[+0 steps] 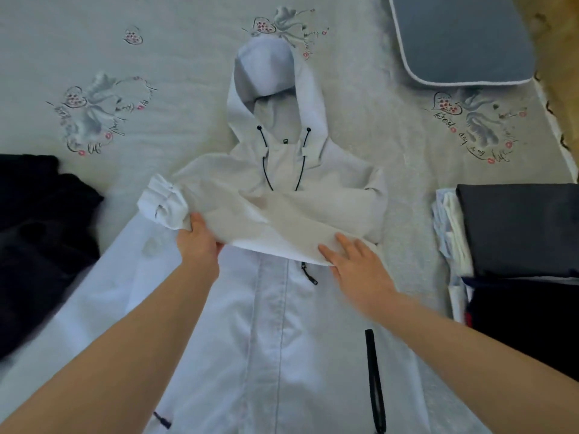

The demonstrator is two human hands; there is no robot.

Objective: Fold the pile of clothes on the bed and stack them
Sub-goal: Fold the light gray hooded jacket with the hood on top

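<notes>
A white hooded jacket lies face up on the bed, hood pointing away from me. One sleeve is folded across the chest, its cuff bunched at the left. My left hand grips the sleeve near the cuff, fingers tucked under the fabric. My right hand lies flat with straight fingers on the sleeve's lower edge at the jacket's right side. A stack of folded clothes, dark grey on top, stands at the right. A heap of dark unfolded clothes lies at the left.
The bed sheet is pale with printed heart and bow patterns. A grey-blue cushion with white piping sits at the far right corner. The bed's right edge runs beside the stack.
</notes>
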